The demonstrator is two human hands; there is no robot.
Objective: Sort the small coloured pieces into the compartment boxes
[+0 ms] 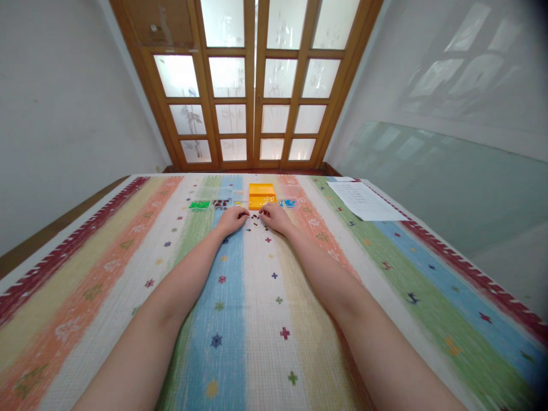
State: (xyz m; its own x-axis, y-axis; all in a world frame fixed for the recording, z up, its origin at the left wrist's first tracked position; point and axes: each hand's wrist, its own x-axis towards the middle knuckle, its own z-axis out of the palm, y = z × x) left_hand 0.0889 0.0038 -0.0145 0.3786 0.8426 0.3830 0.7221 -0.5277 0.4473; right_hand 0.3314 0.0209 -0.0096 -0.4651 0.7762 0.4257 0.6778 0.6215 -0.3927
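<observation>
Both my arms stretch far forward over a striped cloth (pixel 265 319). My left hand (pixel 232 219) and my right hand (pixel 274 217) rest on the cloth with fingers curled, on either side of a small scatter of tiny dark pieces (pixel 256 220). The fingertips of each hand pinch close to those pieces; what they hold, if anything, is too small to make out. Just beyond the hands stands a yellow tray (pixel 261 195).
Left of the yellow tray lie a green pile (pixel 199 204) and a dark red pile (pixel 221 202); a blue pile (pixel 287 202) lies to its right. A white sheet of paper (pixel 363 200) sits far right. Wooden glazed doors (pixel 252 85) stand behind the table.
</observation>
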